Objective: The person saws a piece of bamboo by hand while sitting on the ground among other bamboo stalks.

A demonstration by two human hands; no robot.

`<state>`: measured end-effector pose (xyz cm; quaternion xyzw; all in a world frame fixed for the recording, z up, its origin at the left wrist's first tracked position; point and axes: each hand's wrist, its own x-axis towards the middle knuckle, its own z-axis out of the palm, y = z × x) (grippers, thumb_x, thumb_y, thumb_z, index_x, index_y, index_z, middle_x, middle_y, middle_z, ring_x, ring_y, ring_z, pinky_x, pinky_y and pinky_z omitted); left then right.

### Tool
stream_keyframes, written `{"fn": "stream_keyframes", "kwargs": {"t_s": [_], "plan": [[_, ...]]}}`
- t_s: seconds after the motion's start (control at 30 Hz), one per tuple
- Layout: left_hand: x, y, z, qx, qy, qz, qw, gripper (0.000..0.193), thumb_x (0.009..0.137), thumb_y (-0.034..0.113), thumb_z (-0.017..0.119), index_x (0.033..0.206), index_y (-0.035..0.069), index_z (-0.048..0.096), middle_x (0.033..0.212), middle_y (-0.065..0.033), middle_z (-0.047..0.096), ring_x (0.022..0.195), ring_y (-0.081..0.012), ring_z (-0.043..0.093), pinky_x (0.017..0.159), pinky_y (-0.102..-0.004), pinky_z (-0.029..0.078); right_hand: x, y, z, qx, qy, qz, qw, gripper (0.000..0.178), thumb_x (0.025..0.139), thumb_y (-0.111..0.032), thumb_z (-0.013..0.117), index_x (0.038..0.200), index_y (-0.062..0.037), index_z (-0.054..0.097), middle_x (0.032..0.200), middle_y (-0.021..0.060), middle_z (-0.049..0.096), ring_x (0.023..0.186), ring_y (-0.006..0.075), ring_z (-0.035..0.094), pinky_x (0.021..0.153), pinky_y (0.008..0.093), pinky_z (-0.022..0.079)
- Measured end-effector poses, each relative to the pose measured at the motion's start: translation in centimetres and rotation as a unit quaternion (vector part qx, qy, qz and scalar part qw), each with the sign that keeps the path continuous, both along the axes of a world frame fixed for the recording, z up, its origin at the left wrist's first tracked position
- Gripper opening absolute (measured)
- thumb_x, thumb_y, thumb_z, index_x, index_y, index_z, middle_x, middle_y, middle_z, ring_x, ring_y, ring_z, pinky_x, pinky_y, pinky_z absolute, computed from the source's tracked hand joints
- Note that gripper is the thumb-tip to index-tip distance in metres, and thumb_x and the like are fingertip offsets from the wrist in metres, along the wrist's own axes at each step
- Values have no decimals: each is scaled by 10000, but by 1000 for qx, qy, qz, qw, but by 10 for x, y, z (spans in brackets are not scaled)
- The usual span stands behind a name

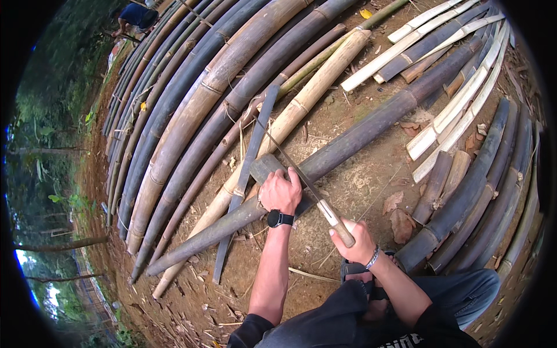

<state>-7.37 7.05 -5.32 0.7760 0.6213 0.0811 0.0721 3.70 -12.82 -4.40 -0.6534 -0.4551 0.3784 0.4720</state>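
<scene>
My left hand [281,194], wearing a dark watch, is closed over a short thick piece of dark bamboo [264,166]. That piece lies crosswise where it meets a long dark bamboo pole [371,130] running from lower left to upper right. A wooden handle [336,223] is gripped in my right hand [357,240], which has a bracelet at the wrist. From the handle a long, narrow blade [290,162] slants up and left, just beside my left fingers. Whether its edge is toothed I cannot make out, nor whether it touches the bamboo.
Beneath the pole lie a flat dark strip [255,139] and a pale pole [296,110]. Long bamboo poles [203,87] fill the left. Split pale strips [458,124] and shorter dark pieces [429,243] lie right. A person [136,16] bends at the far left.
</scene>
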Motion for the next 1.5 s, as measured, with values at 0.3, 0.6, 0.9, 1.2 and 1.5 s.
{"fn": "stream_keyframes", "kwargs": {"t_s": [0.3, 0.6, 0.9, 1.2, 1.5], "plan": [[-4, -2, 0, 8, -13, 3, 1000, 443, 968, 408, 517, 889, 33, 738, 900, -220, 708, 845, -422, 688, 796, -508, 526, 0, -10, 5, -25, 27, -4, 999, 153, 867, -139, 708, 842, -7, 635, 574, 175, 595, 545, 353, 663, 529, 417, 509], [-7, 7, 2, -8, -63, -1, 998, 428, 950, 368, 523, 802, 15, 714, 855, -221, 715, 816, -381, 707, 817, -478, 536, -11, -34, 3, -3, 0, -18, 1000, 151, 889, -123, 682, 806, -9, 630, 603, 145, 613, 557, 301, 695, 543, 397, 521], [-5, -1, 0, 36, -74, -12, 997, 398, 942, 338, 520, 788, 20, 704, 828, -219, 701, 779, -383, 697, 798, -479, 538, -10, -40, -3, -6, -38, -10, 999, 170, 898, -103, 680, 772, -18, 606, 599, 118, 620, 531, 232, 659, 521, 374, 489], [-13, -2, -1, 14, -79, -1, 997, 404, 930, 345, 533, 831, 5, 727, 830, -221, 700, 785, -383, 701, 800, -478, 539, -18, -31, -8, 21, -32, -29, 999, 171, 889, -125, 696, 787, -18, 611, 585, 134, 582, 530, 287, 647, 515, 406, 465], [-11, -2, -1, 26, -92, 2, 995, 409, 913, 337, 540, 771, 0, 722, 815, -219, 705, 750, -375, 702, 784, -471, 540, -18, -34, -10, -32, -40, -16, 999, 200, 887, -158, 705, 773, -18, 621, 586, 130, 606, 557, 292, 671, 541, 397, 496]]}}
